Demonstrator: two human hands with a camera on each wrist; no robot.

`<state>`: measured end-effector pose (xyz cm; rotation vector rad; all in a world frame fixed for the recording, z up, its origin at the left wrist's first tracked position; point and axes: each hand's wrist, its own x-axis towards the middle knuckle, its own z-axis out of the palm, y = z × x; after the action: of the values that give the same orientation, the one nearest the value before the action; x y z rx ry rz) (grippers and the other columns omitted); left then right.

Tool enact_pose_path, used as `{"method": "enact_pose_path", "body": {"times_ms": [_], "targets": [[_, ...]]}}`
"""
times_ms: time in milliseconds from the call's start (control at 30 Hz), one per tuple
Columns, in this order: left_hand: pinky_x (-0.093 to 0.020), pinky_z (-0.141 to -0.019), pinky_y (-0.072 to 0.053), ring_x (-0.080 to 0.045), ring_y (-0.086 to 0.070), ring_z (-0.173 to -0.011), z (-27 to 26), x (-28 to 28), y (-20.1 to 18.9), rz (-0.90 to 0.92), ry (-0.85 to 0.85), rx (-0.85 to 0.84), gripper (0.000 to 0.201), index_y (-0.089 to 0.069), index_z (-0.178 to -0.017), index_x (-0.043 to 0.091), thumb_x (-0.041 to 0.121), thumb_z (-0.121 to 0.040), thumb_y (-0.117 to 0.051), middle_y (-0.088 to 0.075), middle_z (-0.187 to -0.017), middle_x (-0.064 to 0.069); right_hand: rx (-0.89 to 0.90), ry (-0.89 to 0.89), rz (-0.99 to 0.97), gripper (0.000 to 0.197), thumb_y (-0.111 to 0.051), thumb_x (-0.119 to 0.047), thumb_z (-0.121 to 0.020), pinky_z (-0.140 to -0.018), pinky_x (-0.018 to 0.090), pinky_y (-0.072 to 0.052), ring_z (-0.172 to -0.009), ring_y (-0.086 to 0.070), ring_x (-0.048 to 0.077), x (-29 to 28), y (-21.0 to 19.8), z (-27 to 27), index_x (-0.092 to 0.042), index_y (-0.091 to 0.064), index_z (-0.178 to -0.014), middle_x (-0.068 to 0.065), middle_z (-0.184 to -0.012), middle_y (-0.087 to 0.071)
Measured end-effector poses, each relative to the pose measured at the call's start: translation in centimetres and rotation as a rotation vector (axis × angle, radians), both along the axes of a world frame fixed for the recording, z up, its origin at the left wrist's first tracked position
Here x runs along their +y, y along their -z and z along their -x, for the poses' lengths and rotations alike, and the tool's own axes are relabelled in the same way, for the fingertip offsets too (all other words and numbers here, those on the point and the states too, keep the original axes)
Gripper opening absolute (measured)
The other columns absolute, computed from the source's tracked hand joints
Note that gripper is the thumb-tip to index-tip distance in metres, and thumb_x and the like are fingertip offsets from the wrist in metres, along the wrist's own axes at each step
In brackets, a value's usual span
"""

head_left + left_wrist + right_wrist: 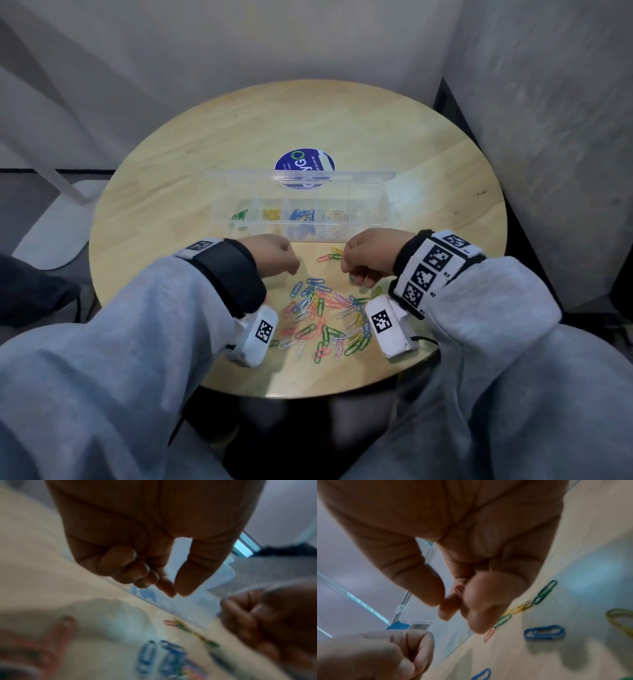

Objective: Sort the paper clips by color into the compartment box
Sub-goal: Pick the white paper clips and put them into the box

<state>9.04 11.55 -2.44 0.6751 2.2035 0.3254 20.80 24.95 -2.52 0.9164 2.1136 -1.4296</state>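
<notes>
A clear compartment box (385,205) stands open on the round wooden table (205,154); its sections hold green clips (239,215), yellow clips (271,214), blue clips (302,216) and pale ones. A mixed pile of paper clips (325,315) lies near the front edge. My right hand (356,277) hovers between box and pile, and pinches a pink clip (459,589) between thumb and fingers (436,588). My left hand (293,270) is curled beside it, thumb and forefinger tips touching (175,593); no clip shows between them.
The box lid (298,176) stands up behind the compartments, in front of a blue round sticker (303,161). A short linked string of pink, green and yellow clips (329,256) lies between my hands. A single blue clip (544,632) lies under my right hand. Grey walls enclose the table.
</notes>
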Motion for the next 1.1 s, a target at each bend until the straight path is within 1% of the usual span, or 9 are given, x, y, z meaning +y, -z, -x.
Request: {"method": "enact_pose_path", "body": {"times_ms": [67,133,200,333,467,633,833,1000,1100], "targets": [[-0.023,-0.060,-0.037,-0.016,-0.048,-0.069,-0.2,-0.6,-0.1,0.122,0.145,0.196,0.014,-0.053,-0.070,0.019,0.022,-0.079,-0.063,-0.053,-0.071,0.003,0.013,-0.037,-0.044,0.021,-0.054,-0.003,-0.086,-0.055,0.027,-0.046,-0.054,-0.049,0.019,-0.2,0.2,0.2,-0.011,-0.050,-0.067,0.007,-0.062,-0.051],[-0.023,-0.064,-0.040,-0.018,-0.053,-0.073,-0.6,-1.0,0.1,0.211,0.221,0.245,0.010,-0.062,-0.076,0.016,0.025,-0.074,-0.067,-0.063,-0.078,0.000,0.001,-0.110,-0.102,0.024,-0.062,-0.008,-0.083,-0.059,0.030,-0.045,-0.056,-0.049,0.020,-0.5,0.1,0.5,-0.014,-0.048,-0.065,0.005,-0.062,-0.052],[-0.024,-0.067,-0.042,-0.018,-0.056,-0.073,-1.1,-1.4,0.6,0.285,0.277,0.234,0.024,-0.070,-0.089,0.013,0.029,-0.070,-0.071,-0.072,-0.088,-0.003,-0.040,-0.222,-0.211,0.029,-0.067,-0.017,-0.082,-0.059,0.028,-0.043,-0.055,-0.047,0.017,-1.0,-0.3,0.6,-0.016,-0.045,-0.063,0.002,-0.061,-0.052],[-0.024,-0.064,-0.039,-0.018,-0.053,-0.078,-1.5,-1.9,1.3,0.348,0.407,0.249,0.035,-0.058,-0.091,0.019,0.037,-0.067,-0.077,-0.061,-0.087,0.002,-0.128,-0.370,-0.435,0.033,-0.069,-0.026,-0.081,-0.055,0.025,-0.036,-0.056,-0.042,0.013,-1.5,-0.3,0.7,-0.017,-0.043,-0.062,-0.002,-0.062,-0.046],[-0.025,-0.061,-0.036,-0.021,-0.051,-0.077,-2.3,-2.4,2.0,0.346,0.487,0.306,0.043,-0.047,-0.086,0.023,0.042,-0.064,-0.078,-0.054,-0.081,0.003,-0.165,-0.377,-0.499,0.031,-0.071,-0.027,-0.080,-0.072,0.030,-0.043,-0.075,-0.051,0.019,-1.4,-0.2,0.9,-0.018,-0.046,-0.064,0.000,-0.076,-0.055],[-0.025,-0.068,-0.037,-0.020,-0.051,-0.080,-2.4,-2.5,2.4,0.255,0.450,0.299,0.030,-0.046,-0.074,0.023,0.036,-0.072,-0.073,-0.053,-0.077,0.005,-0.210,-0.467,-0.601,0.018,-0.070,-0.025,-0.070,-0.065,0.030,-0.045,-0.073,-0.055,0.026,-2.5,0.8,1.2,-0.017,-0.054,-0.068,0.003,-0.076,-0.060],[-0.022,-0.056,-0.035,-0.014,-0.049,-0.068,-1.6,-2.6,2.6,0.192,0.410,0.274,0.016,-0.054,-0.076,0.024,0.030,-0.079,-0.069,-0.048,-0.063,0.009,-0.231,-0.580,-0.649,0.031,-0.066,-0.025,-0.079,-0.069,0.029,-0.047,-0.081,-0.057,0.024,-4.0,1.1,1.3,-0.010,-0.062,-0.105,0.007,-0.095,-0.064],[-0.021,-0.054,-0.034,-0.016,-0.051,-0.075,-1.8,-2.3,2.7,0.151,0.377,0.306,0.013,-0.054,-0.075,0.024,0.026,-0.078,-0.067,-0.049,-0.065,0.008,-0.295,-0.687,-0.693,0.009,-0.058,-0.017,-0.084,-0.054,0.024,-0.041,-0.077,-0.052,0.022,-4.6,1.8,2.1,-0.012,-0.061,-0.091,0.005,-0.088,-0.057],[-0.024,-0.059,-0.036,-0.016,-0.049,-0.076,-2.2,-2.1,2.6,0.122,0.372,0.295,0.017,-0.054,-0.085,0.026,0.032,-0.078,-0.068,-0.046,-0.067,0.008,-0.276,-0.659,-0.714,0.007,-0.057,-0.017,-0.086,-0.060,0.026,-0.043,-0.075,-0.055,0.022,-4.4,2.2,2.1,-0.013,-0.063,-0.086,0.004,-0.084,-0.058]]}}
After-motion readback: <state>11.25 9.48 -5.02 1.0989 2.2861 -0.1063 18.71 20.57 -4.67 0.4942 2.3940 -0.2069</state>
